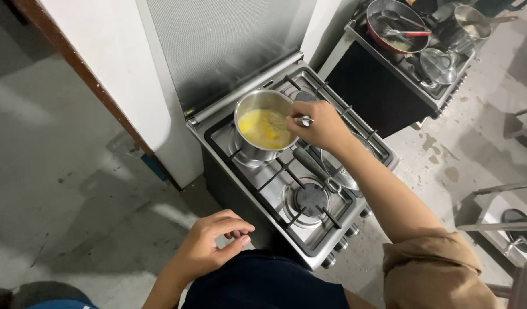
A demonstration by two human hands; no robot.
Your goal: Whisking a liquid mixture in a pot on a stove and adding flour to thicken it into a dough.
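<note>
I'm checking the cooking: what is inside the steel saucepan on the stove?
The round steel saucepan holds a yellow liquid mixture, with a metal utensil held by the right hand dipped in. The pan's bottom and the utensil's tip are covered by the mixture.

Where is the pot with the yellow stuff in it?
The steel pot sits on the stove's back-left burner, just below the raised lid, beside the right hand holding a utensil.

Head view, steeply down onto stove
</note>
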